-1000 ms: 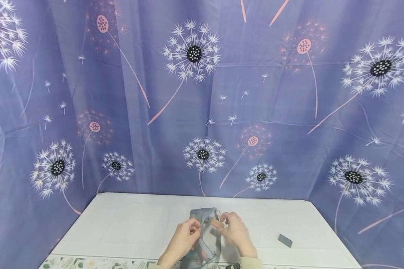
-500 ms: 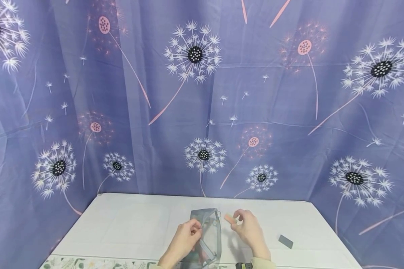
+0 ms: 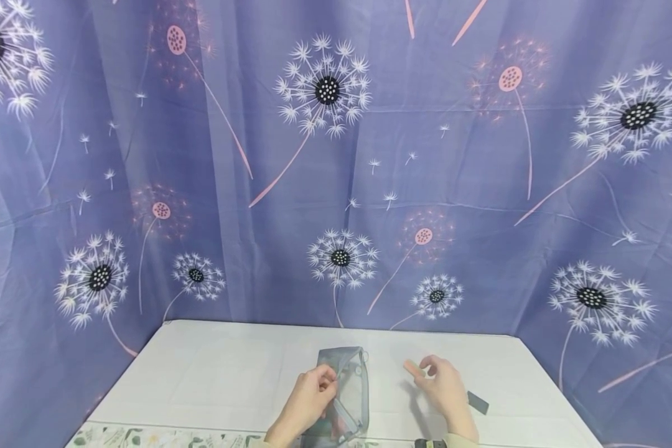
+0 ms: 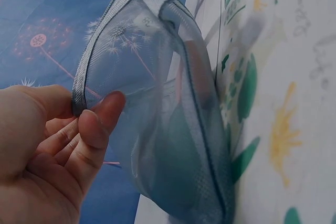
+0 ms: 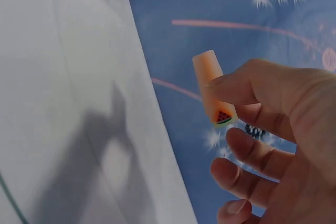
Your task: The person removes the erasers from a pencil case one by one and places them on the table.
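My left hand (image 3: 307, 398) pinches the zipper edge of a grey-blue mesh pouch (image 3: 351, 395) between thumb and fingers. Its mouth gapes, and through the see-through mesh in the left wrist view a teal shape (image 4: 181, 150) and a pinkish one show inside the pouch (image 4: 142, 77). To the right of the pouch, over the white table, my right hand (image 3: 445, 387) holds a small orange block (image 5: 205, 74) between thumb and index finger. A watermelon-slice print marks one end of this block; the other fingers are loosely bent below it.
A small dark grey block (image 3: 478, 402) lies on the white table (image 3: 229, 373), just right of my right wrist. A leaf-patterned strip (image 3: 162, 437) runs along the front edge. Purple dandelion-print curtains (image 3: 274, 267) stand behind and at both sides.
My right hand has moved from the pouch mouth to the right with the orange block, nearing the dark grey block. My left hand still holds the pouch edge in place.
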A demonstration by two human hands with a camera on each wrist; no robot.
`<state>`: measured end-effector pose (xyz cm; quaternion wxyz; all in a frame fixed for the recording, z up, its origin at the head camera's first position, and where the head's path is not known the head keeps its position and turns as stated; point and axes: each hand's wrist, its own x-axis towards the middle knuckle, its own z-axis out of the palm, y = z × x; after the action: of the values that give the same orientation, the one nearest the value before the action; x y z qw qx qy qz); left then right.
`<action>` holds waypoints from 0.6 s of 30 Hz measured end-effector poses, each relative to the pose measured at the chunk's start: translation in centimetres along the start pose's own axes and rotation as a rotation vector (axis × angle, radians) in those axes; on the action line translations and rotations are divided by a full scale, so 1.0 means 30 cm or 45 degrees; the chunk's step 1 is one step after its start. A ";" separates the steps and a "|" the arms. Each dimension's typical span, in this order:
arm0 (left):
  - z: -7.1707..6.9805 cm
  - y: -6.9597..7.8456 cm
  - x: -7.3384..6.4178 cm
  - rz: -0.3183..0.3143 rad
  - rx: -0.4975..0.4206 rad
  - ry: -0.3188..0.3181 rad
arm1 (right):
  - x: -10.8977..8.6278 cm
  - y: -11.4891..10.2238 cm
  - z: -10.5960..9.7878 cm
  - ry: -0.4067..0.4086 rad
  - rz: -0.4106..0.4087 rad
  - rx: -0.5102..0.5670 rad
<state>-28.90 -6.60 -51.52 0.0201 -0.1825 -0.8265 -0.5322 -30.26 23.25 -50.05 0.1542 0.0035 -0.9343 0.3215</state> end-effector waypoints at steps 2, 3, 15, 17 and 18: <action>0.001 -0.001 0.001 0.007 -0.003 -0.002 | -0.004 0.017 -0.013 -0.009 0.046 -0.004; 0.002 -0.003 0.002 0.009 -0.005 -0.003 | -0.008 0.024 -0.020 -0.015 0.065 -0.007; 0.006 -0.009 0.004 0.007 -0.004 -0.007 | -0.038 0.101 -0.050 -0.037 0.229 0.013; 0.007 -0.010 0.004 0.009 -0.001 -0.008 | -0.042 0.105 -0.051 -0.036 0.231 0.009; 0.008 -0.009 0.005 0.010 0.000 -0.010 | -0.043 0.106 -0.052 -0.039 0.235 0.009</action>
<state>-29.09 -6.46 -51.84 0.0189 -0.1879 -0.8258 -0.5315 -28.90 26.59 -51.16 0.1098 -0.0770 -0.9317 0.3376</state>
